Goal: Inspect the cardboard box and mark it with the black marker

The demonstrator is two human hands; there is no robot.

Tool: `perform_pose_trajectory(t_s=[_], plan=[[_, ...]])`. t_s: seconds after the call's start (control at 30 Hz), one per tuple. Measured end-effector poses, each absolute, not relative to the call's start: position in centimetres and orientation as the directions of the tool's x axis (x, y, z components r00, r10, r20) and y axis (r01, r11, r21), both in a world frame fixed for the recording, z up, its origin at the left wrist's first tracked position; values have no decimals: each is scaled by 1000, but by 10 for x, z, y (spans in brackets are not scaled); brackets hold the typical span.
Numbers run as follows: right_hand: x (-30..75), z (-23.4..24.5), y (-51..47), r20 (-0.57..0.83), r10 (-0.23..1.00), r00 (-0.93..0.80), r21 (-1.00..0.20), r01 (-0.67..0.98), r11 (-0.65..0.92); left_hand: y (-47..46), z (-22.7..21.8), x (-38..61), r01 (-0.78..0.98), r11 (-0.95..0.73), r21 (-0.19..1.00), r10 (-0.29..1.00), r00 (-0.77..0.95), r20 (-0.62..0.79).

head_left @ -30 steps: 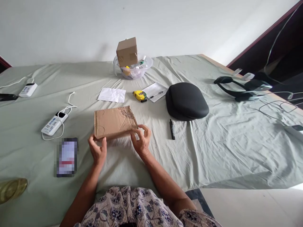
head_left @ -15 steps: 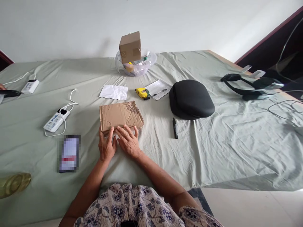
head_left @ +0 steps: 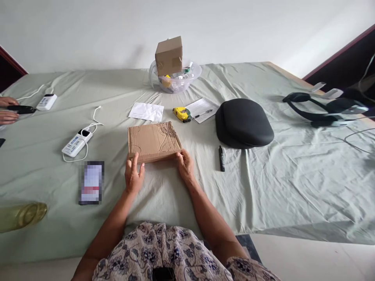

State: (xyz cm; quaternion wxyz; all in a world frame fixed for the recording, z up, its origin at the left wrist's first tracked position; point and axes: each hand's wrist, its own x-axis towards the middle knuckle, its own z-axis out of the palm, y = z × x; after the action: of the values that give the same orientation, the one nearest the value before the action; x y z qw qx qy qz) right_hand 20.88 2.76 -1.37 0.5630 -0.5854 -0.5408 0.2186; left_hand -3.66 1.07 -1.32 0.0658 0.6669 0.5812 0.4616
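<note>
A flat, creased cardboard box lies in front of me on the cloth-covered table. My left hand holds its near left corner, fingers against the front and side, the thumb standing apart. At the near right corner, my right hand grips the box with fingers curled round the edge; some fingertips are hidden. Just beyond the box are a white sheet of paper and a yellow tape measure. A black marker lies to the right of my right hand.
Left of the box are a phone, a white power bank with a cable, and a yellowish bottle. A black case and a headset occupy the right. Behind stands a filled plastic basin. Another person's hands show far left.
My right hand has slid from the middle of the box's front edge to its near right corner. The left hand stays at the left corner. The view has shifted slightly.
</note>
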Motion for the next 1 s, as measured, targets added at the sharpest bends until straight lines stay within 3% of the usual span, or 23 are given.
perform_pose_trajectory(t_s=[0.1, 0.2, 0.3, 0.43, 0.53, 0.67, 1.0], plan=[[207, -10, 26, 353, 869, 347, -921, 294, 256, 14, -15, -44, 541, -248, 803, 853, -271, 446], [209, -2, 22, 396, 858, 328, -910, 264, 319, 15, -12, -53, 441, -179, 879, 860, -365, 358], [209, 6, 17, 458, 843, 281, -881, 274, 387, 13, -7, -62, 472, -169, 865, 834, -400, 381], [203, 11, 9, 554, 811, 189, -796, 405, 449, 8, -5, -68, 456, -333, 825, 799, -329, 504], [196, 8, 4, 635, 761, 132, -688, 545, 479, 4, -8, -64, 403, -374, 835, 847, -219, 485], [188, 0, 2, 693, 714, 97, -570, 680, 461, 0, -8, -56, 460, -312, 831, 869, -214, 445], [168, -16, 3, 660, 708, 250, -582, 766, 272, -7, -5, -37, 523, -267, 810, 854, -261, 450]])
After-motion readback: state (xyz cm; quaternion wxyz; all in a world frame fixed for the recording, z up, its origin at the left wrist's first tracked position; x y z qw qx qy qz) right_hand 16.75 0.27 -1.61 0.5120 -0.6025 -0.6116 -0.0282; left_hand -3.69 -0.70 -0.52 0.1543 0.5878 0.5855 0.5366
